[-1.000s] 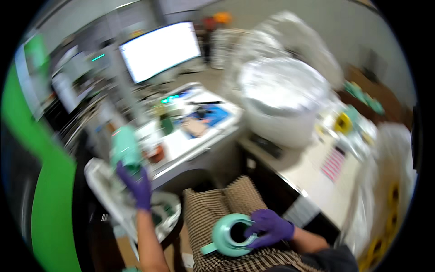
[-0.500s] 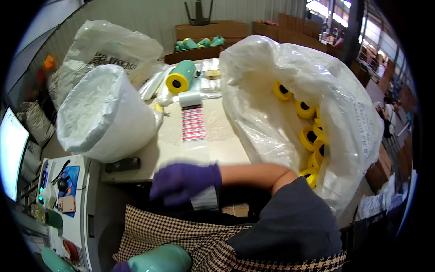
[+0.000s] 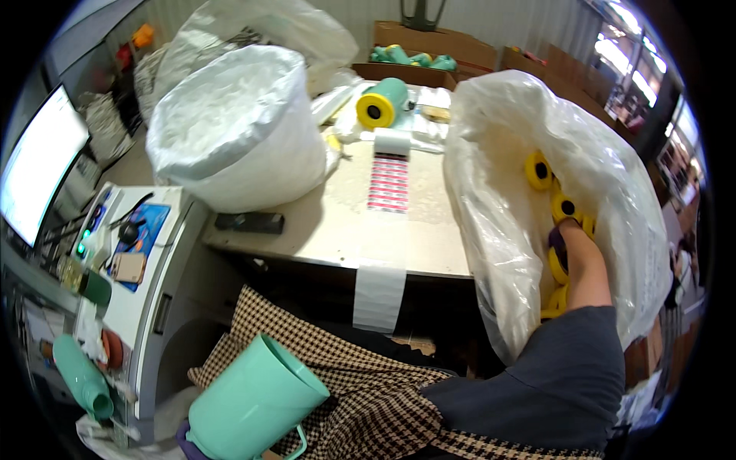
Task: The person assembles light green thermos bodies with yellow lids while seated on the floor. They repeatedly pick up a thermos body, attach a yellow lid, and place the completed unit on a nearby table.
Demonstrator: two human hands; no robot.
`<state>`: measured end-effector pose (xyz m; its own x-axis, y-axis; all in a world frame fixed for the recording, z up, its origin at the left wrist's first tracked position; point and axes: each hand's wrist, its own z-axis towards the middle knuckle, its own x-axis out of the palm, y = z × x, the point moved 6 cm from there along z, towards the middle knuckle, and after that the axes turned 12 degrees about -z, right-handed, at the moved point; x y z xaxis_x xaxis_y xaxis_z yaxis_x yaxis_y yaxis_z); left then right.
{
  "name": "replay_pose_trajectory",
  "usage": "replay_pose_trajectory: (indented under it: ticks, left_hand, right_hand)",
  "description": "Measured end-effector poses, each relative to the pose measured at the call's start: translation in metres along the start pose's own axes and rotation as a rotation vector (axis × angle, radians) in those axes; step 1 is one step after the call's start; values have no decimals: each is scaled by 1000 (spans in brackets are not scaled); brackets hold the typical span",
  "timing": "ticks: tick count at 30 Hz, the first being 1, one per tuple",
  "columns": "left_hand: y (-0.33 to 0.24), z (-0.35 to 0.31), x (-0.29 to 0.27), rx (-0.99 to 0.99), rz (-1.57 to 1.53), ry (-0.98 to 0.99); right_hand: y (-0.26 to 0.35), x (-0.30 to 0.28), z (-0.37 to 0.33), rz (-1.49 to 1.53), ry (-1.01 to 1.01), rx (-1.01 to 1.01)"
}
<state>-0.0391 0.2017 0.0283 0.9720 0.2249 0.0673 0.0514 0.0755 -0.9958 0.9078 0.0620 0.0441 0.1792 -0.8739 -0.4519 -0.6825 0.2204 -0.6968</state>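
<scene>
My left hand (image 3: 188,442), in a purple glove, grips a mint-green plastic jug (image 3: 244,406) by its base at the lower left. The jug is tilted, with its open mouth up to the right and a handle low on its side. My right arm reaches into a large clear plastic bag (image 3: 491,253) on the right. There my gloved right hand (image 3: 557,241) is among several round yellow lids (image 3: 567,205) with dark centres; its fingers are hidden. Across the table stands a green jug (image 3: 393,90) lying on its side, with a yellow lid on.
A roll of red-and-white labels (image 3: 389,184) trails over the table's (image 3: 322,238) front edge. To its left are a white sack (image 3: 253,169) and a black box-shaped object (image 3: 249,223). A side desk (image 3: 157,257) holds a phone; another green bottle (image 3: 80,376) stands nearby.
My right hand has moved from in front of the table into the bag of yellow lids. The green jug in my left hand has come up and tipped, showing its mouth. The view has shifted left.
</scene>
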Motion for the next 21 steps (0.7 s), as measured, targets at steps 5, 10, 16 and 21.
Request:
replay_pose_trajectory:
  ticks: [5, 10, 16, 21]
  left_hand:
    - [67, -15, -57, 322, 109, -155]
    - [0, -27, 24, 531, 499, -119]
    - [36, -47, -1, 343, 111, -148]
    - [20, -59, 42, 214, -29, -250]
  right_hand:
    - [2, -13, -11, -36, 64, -81]
    - [-84, -56, 24, 605, -330, 9]
    - [62, -298, -75, 1547, -925, -889]
    - [336, -353, -237, 1484, -948, -1418]
